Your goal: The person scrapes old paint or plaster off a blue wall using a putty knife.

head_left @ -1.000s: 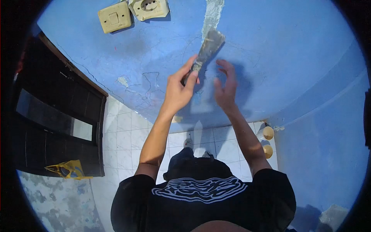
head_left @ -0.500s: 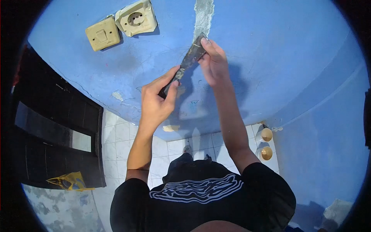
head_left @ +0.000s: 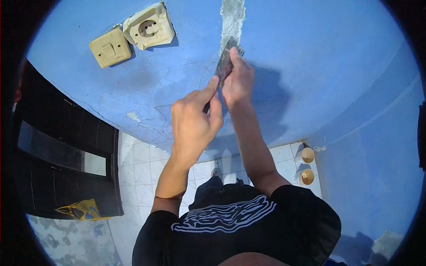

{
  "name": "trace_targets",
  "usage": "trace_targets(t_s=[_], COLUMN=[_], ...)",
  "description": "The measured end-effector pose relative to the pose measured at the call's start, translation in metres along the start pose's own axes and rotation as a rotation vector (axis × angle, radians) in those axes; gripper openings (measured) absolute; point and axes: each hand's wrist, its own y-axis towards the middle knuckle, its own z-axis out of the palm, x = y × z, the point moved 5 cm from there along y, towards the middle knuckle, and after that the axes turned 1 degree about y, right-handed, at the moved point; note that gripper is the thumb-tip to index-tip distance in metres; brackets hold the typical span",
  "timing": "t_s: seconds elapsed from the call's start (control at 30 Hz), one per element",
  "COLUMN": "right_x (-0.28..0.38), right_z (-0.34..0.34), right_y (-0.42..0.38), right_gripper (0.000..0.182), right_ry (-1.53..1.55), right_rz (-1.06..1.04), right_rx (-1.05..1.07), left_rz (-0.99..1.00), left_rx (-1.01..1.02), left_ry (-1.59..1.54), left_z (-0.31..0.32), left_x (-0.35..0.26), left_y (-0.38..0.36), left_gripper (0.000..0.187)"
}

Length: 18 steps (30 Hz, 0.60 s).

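A dirty putty knife (head_left: 225, 62) is pressed flat against the blue wall (head_left: 310, 66), its blade at the lower end of a grey strip of filler (head_left: 232, 17). My left hand (head_left: 195, 122) grips the knife's handle from below. My right hand (head_left: 238, 80) lies on the blade, fingers pushing it against the wall. Most of the handle is hidden inside my left fist.
A cream light switch (head_left: 109, 48) and a loose socket (head_left: 149, 27) sit on the wall at upper left. A dark cabinet (head_left: 62, 146) stands at left with a yellow bag (head_left: 82, 209) below it. White floor tiles (head_left: 142, 164) and two small round pots (head_left: 307, 166) lie beneath.
A second ago my right hand hung free beside the knife; it then came onto the blade. Both hands and the knife have shifted up to the filler strip, my left hand closing in.
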Motion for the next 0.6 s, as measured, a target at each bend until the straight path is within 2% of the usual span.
trace_targets(t_s=[0.1,0.23,0.33,0.4,0.53,0.6], right_x=[0.002,0.002,-0.004,0.005,0.006,0.023], right_z=[-0.003,-0.009,-0.02,-0.021,-0.03,-0.027], right_y=[0.014,0.007,0.012,0.018,0.02,0.028], right_gripper=[0.021,0.023,0.028,0.033,0.023,0.027], right_ry=[0.079,0.084,0.01,-0.126,-0.229,-0.412], right_rz=[-0.09,-0.066,-0.082,-0.192,-0.181,-0.353], right_rx=[0.005,-0.066,0.042,0.063,0.05,0.011], left_rz=[0.014,-0.057,-0.027,-0.164,-0.259,-0.289], left_rx=[-0.011,0.021,-0.085,-0.086,-0.131,-0.152], left_ry=[0.017,-0.013,-0.078,-0.228,-0.355,-0.429], left_z=[0.007,0.011,0.023,0.033,0.053,0.065], left_x=[-0.002,-0.001,0.01,0.02,0.033,0.029], left_y=[0.01,-0.001,-0.01,-0.01,-0.028,-0.029], left_gripper=[0.027,0.026,0.025,0.025,0.026,0.026])
